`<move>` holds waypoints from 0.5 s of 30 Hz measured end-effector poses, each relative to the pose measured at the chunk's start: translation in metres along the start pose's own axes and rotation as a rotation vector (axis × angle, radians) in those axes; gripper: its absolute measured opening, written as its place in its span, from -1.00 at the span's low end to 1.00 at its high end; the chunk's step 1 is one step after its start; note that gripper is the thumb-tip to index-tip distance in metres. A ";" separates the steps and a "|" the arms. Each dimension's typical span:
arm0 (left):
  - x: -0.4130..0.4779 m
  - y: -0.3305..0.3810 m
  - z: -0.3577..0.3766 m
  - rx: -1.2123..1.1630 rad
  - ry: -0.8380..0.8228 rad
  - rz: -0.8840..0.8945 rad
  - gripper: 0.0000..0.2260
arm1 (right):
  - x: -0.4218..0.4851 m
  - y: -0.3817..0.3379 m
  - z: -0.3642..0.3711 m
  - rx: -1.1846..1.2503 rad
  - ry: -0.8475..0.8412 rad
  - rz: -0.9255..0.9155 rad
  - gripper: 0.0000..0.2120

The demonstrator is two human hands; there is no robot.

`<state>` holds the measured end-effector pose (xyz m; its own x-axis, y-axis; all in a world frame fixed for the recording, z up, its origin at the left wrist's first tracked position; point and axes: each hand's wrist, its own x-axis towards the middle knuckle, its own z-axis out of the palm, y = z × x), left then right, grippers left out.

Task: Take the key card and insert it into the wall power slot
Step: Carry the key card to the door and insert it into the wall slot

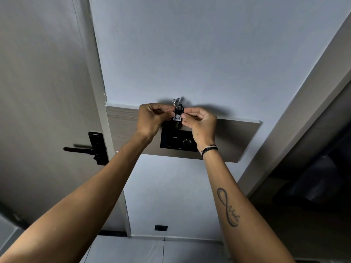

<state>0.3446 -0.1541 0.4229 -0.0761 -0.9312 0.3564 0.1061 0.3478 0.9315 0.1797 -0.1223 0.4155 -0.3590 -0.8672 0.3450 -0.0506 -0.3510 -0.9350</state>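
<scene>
A black key card (pixel 178 115) with a white handwritten label and a metal key ring (pixel 175 102) at its top stands upright at the top of the black wall power slot (pixel 176 141). My left hand (pixel 152 119) pinches its left edge and my right hand (pixel 199 122) pinches its right edge. The card's lower part is hidden behind my fingers and the slot housing, so how deep it sits cannot be told. The slot unit is mounted on a wood-grain wall panel (pixel 237 137).
A door with a black lever handle (pixel 89 149) is to the left, its white frame (pixel 106 118) beside the panel. A small black outlet (pixel 161 227) sits low on the wall. A dark opening (pixel 313 186) lies at the right.
</scene>
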 end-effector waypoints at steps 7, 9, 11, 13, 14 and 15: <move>-0.016 -0.031 0.000 0.042 0.027 -0.041 -0.71 | -0.012 0.027 -0.006 -0.134 0.024 -0.055 -0.87; -0.019 -0.039 0.000 0.059 0.039 -0.047 -0.71 | -0.015 0.034 -0.007 -0.144 0.020 -0.048 -0.87; -0.020 -0.043 0.000 0.067 0.043 -0.062 -0.73 | -0.018 0.038 -0.007 -0.154 0.014 -0.040 -0.87; -0.019 -0.046 0.000 0.074 0.051 -0.074 -0.75 | -0.018 0.041 -0.006 -0.160 0.015 -0.031 -0.87; -0.019 -0.047 0.000 0.078 0.057 -0.074 -0.76 | -0.018 0.042 -0.006 -0.161 0.018 -0.026 -0.87; -0.019 -0.048 0.000 0.081 0.062 -0.073 -0.77 | -0.018 0.042 -0.006 -0.164 0.020 -0.023 -0.86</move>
<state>0.3413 -0.1527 0.3717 -0.0191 -0.9585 0.2844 0.0216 0.2840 0.9586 0.1787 -0.1194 0.3700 -0.3745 -0.8517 0.3666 -0.2097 -0.3073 -0.9282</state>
